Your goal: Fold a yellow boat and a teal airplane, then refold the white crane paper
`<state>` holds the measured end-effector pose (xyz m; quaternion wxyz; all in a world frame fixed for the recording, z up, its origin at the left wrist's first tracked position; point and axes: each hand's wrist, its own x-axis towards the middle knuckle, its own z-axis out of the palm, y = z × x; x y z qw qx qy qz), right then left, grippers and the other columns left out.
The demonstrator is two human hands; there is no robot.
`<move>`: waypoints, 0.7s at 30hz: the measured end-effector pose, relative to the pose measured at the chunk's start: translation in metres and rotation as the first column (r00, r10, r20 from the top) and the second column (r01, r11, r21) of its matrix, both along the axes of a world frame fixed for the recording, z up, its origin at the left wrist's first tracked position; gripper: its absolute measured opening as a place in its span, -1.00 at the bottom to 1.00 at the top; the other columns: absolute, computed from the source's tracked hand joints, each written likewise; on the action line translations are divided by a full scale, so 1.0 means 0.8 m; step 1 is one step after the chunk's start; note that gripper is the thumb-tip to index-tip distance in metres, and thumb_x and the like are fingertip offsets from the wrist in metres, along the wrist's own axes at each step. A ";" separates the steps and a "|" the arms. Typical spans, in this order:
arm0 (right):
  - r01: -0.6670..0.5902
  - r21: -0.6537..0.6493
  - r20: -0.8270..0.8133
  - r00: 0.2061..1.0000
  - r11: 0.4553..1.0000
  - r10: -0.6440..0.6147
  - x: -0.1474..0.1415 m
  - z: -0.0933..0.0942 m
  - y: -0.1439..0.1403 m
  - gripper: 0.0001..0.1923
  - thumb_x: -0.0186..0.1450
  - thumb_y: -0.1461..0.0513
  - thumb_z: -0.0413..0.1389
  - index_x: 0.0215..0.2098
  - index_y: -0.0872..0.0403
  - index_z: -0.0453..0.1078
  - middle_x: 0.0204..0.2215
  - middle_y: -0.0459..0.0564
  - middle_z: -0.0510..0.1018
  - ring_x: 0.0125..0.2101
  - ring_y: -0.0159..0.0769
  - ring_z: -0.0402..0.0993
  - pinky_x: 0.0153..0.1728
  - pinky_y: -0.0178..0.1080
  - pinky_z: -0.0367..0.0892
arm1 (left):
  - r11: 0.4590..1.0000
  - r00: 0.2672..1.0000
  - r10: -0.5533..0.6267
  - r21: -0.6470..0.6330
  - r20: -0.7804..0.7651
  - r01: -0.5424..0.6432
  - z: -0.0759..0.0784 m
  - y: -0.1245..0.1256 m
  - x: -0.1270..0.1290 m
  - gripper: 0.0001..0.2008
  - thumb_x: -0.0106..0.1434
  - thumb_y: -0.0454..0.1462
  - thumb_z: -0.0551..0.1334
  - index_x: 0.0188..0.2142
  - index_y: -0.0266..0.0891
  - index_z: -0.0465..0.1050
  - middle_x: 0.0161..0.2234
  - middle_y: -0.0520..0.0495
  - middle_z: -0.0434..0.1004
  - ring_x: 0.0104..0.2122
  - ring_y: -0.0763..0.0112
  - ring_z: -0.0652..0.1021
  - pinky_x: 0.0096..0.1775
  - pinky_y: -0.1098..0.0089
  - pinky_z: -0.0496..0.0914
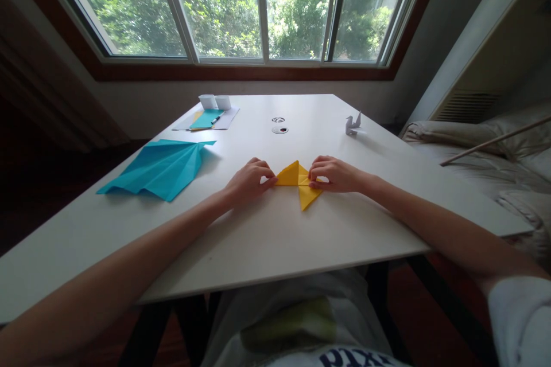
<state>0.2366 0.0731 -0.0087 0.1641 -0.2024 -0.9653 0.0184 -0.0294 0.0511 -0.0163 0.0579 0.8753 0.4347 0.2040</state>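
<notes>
A folded piece of yellow origami paper point(289, 175) lies on the white table in front of me, with creased triangular flaps, one of them pointing toward me. My left hand point(252, 180) pinches its left corner between thumb and fingers. On the other side, my right hand point(331, 174) is closed on the right part, fingers covering some of the folds there. To the left of my left hand rests a large creased sheet of blue paper point(161, 167), its surface raised in ridges.
The white table point(258, 264) reaches toward the window. At back left are a blue paper stack point(205, 119), a pen point(217, 118) and small white boxes point(215, 101). A pale origami bird point(353, 124) stands back right; two round items point(279, 130) lie mid-table. A sofa point(482, 149) is right.
</notes>
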 end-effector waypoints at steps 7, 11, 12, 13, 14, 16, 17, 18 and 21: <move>-0.005 -0.020 0.022 1.000 1.000 0.005 -0.006 0.000 -0.005 -0.81 0.28 0.22 -0.01 -0.23 0.07 0.41 -0.33 0.01 0.55 -0.29 -0.28 0.41 -0.19 -0.20 0.25 | 0.987 0.985 0.163 -0.023 0.060 -0.162 -0.006 0.000 0.007 -0.75 0.16 -0.15 0.15 -0.48 -0.22 0.53 -0.40 -0.10 0.51 -0.22 0.21 0.39 -0.21 0.26 0.33; -0.018 0.044 0.069 0.998 0.999 0.015 -0.010 -0.001 -0.008 -0.72 0.31 0.25 -0.06 -0.06 0.05 0.36 -0.28 0.04 0.53 -0.25 -0.27 0.40 -0.18 -0.20 0.24 | 0.975 0.974 0.219 -0.041 0.052 -0.217 -0.004 -0.003 0.008 -0.74 0.14 -0.12 0.16 -0.45 -0.21 0.54 -0.40 -0.09 0.51 -0.22 0.19 0.38 -0.23 0.26 0.34; -0.025 0.071 0.087 0.996 0.997 0.019 -0.011 -0.002 -0.008 -0.70 0.31 0.26 -0.08 -0.03 0.03 0.35 -0.27 0.05 0.52 -0.25 -0.27 0.39 -0.19 -0.20 0.24 | 0.971 0.970 0.236 -0.041 0.051 -0.234 -0.003 -0.004 0.008 -0.74 0.13 -0.12 0.16 -0.45 -0.21 0.54 -0.40 -0.09 0.51 -0.21 0.19 0.38 -0.23 0.27 0.33; -0.031 0.097 0.105 0.994 0.995 0.020 -0.012 -0.003 -0.008 -0.67 0.32 0.27 -0.09 0.00 0.02 0.34 -0.26 0.05 0.51 -0.26 -0.27 0.38 -0.19 -0.20 0.24 | 0.967 0.966 0.253 -0.039 0.051 -0.251 -0.003 -0.005 0.009 -0.75 0.13 -0.12 0.16 -0.46 -0.21 0.54 -0.40 -0.09 0.51 -0.21 0.19 0.38 -0.24 0.28 0.33; -0.034 0.118 0.122 0.992 0.992 0.019 -0.012 -0.004 -0.009 -0.66 0.32 0.28 -0.10 0.02 0.00 0.34 -0.26 0.06 0.49 -0.28 -0.28 0.38 -0.20 -0.21 0.24 | 0.963 0.962 0.267 -0.038 0.050 -0.265 -0.003 -0.006 0.009 -0.75 0.12 -0.12 0.16 -0.46 -0.20 0.54 -0.40 -0.08 0.51 -0.21 0.19 0.38 -0.24 0.29 0.33; -0.030 0.147 0.144 0.989 0.989 0.009 -0.013 -0.006 -0.009 -0.64 0.32 0.28 -0.11 0.03 -0.03 0.33 -0.25 0.06 0.46 -0.32 -0.30 0.37 -0.21 -0.20 0.25 | 0.958 0.957 0.285 -0.038 0.049 -0.284 -0.003 -0.007 0.010 -0.76 0.12 -0.13 0.16 -0.46 -0.20 0.53 -0.40 -0.07 0.51 -0.21 0.20 0.38 -0.24 0.30 0.32; -0.024 0.154 0.150 0.989 0.988 0.001 -0.014 -0.007 -0.010 -0.63 0.32 0.28 -0.12 0.04 -0.04 0.33 -0.25 0.07 0.45 -0.33 -0.31 0.36 -0.21 -0.20 0.25 | 0.957 0.956 0.289 -0.039 0.048 -0.287 -0.003 -0.008 0.011 -0.76 0.12 -0.13 0.16 -0.46 -0.19 0.53 -0.39 -0.07 0.51 -0.21 0.21 0.38 -0.24 0.31 0.32; -0.017 0.155 0.153 0.988 0.988 -0.007 -0.014 -0.008 -0.010 -0.63 0.32 0.29 -0.11 0.04 -0.04 0.33 -0.24 0.07 0.45 -0.33 -0.31 0.36 -0.21 -0.20 0.26 | 0.957 0.956 0.290 -0.040 0.046 -0.288 -0.004 -0.008 0.011 -0.76 0.12 -0.13 0.16 -0.46 -0.19 0.53 -0.38 -0.06 0.51 -0.21 0.21 0.38 -0.24 0.31 0.32; 0.003 0.138 0.156 0.988 0.990 -0.025 -0.015 -0.008 -0.012 -0.62 0.32 0.30 -0.11 0.05 -0.03 0.33 -0.23 0.08 0.44 -0.32 -0.30 0.35 -0.22 -0.20 0.27 | 0.954 0.954 0.297 -0.039 0.032 -0.296 -0.006 -0.007 0.012 -0.78 0.12 -0.13 0.16 -0.45 -0.18 0.52 -0.36 -0.06 0.50 -0.20 0.20 0.38 -0.23 0.30 0.33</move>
